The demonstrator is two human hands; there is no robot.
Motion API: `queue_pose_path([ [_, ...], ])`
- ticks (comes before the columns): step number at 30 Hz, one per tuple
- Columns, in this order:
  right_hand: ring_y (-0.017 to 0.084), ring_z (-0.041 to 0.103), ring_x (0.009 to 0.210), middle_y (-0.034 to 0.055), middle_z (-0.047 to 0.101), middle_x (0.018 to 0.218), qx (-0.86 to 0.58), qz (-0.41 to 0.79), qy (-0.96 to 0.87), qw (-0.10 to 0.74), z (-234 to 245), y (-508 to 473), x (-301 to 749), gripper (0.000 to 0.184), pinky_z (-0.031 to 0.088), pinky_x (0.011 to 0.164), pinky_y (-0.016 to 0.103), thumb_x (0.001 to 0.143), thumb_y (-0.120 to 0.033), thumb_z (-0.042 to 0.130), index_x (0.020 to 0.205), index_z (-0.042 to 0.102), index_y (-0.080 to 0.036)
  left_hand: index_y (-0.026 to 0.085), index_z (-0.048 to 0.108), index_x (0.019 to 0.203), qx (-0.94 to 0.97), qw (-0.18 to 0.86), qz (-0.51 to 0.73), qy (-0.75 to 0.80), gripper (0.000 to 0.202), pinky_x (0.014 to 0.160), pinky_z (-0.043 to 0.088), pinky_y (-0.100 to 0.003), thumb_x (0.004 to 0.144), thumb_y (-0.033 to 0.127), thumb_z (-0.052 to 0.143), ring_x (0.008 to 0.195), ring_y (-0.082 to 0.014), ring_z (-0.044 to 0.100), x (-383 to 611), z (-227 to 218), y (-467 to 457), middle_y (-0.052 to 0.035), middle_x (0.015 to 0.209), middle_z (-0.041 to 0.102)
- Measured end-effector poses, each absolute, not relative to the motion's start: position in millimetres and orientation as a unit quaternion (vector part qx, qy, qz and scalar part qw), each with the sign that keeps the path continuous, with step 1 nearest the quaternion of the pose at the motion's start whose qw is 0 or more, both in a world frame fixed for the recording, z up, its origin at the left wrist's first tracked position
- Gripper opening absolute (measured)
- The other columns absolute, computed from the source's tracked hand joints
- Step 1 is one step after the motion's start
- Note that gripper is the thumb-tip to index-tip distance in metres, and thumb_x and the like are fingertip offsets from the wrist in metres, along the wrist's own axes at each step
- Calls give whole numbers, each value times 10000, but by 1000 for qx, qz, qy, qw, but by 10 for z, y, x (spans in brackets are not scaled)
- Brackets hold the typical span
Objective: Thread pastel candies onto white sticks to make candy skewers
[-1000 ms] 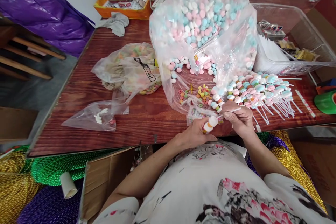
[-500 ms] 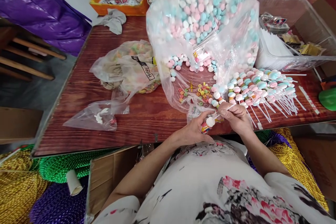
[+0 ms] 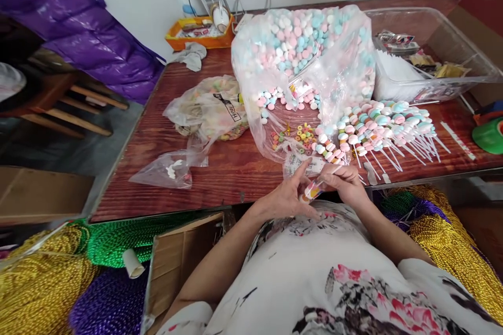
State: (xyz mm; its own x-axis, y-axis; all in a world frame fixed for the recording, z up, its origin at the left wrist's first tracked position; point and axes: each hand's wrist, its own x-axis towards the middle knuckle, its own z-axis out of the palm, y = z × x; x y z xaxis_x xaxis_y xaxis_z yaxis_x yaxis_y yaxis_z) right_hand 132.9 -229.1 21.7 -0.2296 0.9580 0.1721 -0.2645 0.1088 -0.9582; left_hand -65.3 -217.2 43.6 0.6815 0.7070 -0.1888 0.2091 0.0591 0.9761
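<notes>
Two bags lie on the bench (image 3: 231, 180) to the left of the left hand (image 3: 288, 196): a small bag (image 3: 157, 175), well apart from it, and a ring bag (image 3: 206, 107), farther back. Beyond the fingertips of that hand stands a big bag (image 3: 310, 49) of pink, white and blue sweets, with loose rings (image 3: 302, 138) spilled at its mouth.

The left hand, at the bench's front edge, has its index finger and thumb parted, and its other fingers seem to curl on a candy (image 3: 305, 197); how firmly they press is hidden. This candy sits between the two hands, tilted, in a clear printed wrapper (image 3: 314, 188).

From its other side the right hand (image 3: 348, 183) pinches the upper end between thumb and fingertips, where a white stick (image 3: 337, 168) shows.

Judging by this hold, the step in hand is working the wrapper about the candy; whether it is being slid on or straightened, I cannot tell. The next move would call for a steady left hand at the base and a light, exact pinch from the right.

Just beyond the right hand lies a heap (image 3: 383, 128) of candy sticks; past it, a clear tub (image 3: 416, 91), then green tape (image 3: 487, 135).
</notes>
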Motion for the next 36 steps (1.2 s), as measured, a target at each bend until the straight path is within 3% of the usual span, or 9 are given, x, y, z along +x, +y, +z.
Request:
queue_pose_path([
  [3,151,611,643,11,688,673,-301,550,-556,546,332,-2301,1410,210,503,651,295,878,-351,679,737,738,-208,131,632,934,651,673,115,333,470,565,431,-242,627,407,856,621,-136,567,-669,433,-2209,29,680,599],
  [7,146,577,647,10,650,677,-287,522,-608,525,420,-2319,1361,200,470,645,290,881,-364,676,758,738,-219,152,501,652,588,729,104,336,427,428,353,-217,681,450,806,415,-83,458,-593,407,-2306,67,490,488],
  [12,128,535,611,2,604,656,-272,512,-652,489,419,-2307,1243,278,430,608,272,872,-428,673,713,710,-203,153,509,655,582,717,149,353,402,389,293,-194,671,405,821,376,-59,403,-564,475,-2350,79,443,464],
  [16,131,532,623,1,603,657,-296,520,-629,496,437,-2282,1283,271,426,622,279,868,-418,679,706,719,-205,135,608,911,557,749,194,302,458,501,376,-181,626,387,863,537,-65,503,-666,582,-2290,36,667,586],
  [20,146,548,663,-1,620,670,-303,501,-611,532,439,-2235,1324,214,430,668,299,865,-385,691,732,727,-221,131,639,1032,543,756,200,305,457,528,384,-170,807,525,688,660,-90,596,-782,596,-2234,-61,875,661],
  [27,141,565,708,-4,625,704,-312,445,-682,489,378,-2098,1215,208,447,757,315,905,-356,642,749,693,-229,132,619,749,525,717,267,373,434,457,314,-160,804,561,651,487,-49,486,-689,457,-2222,7,608,583],
  [29,148,576,749,8,645,813,-328,460,-639,521,386,-2079,1215,178,457,750,314,888,-410,651,866,706,-242,141,603,738,503,707,307,391,415,455,316,-163,807,548,646,469,-47,469,-683,429,-2223,22,588,564],
  [32,159,576,778,39,650,1016,-360,478,-578,554,420,-2097,1202,349,475,716,316,836,-515,672,1079,683,-264,154,566,735,453,692,378,416,406,447,325,-175,808,547,640,449,-47,444,-717,389,-2230,32,599,550],
  [36,141,547,697,13,651,841,-407,455,-613,501,409,-2174,1015,183,461,683,298,777,-394,754,858,721,-234,159,557,745,502,651,383,421,438,480,360,-195,867,580,557,483,-70,467,-782,361,-2267,33,592,516],
])
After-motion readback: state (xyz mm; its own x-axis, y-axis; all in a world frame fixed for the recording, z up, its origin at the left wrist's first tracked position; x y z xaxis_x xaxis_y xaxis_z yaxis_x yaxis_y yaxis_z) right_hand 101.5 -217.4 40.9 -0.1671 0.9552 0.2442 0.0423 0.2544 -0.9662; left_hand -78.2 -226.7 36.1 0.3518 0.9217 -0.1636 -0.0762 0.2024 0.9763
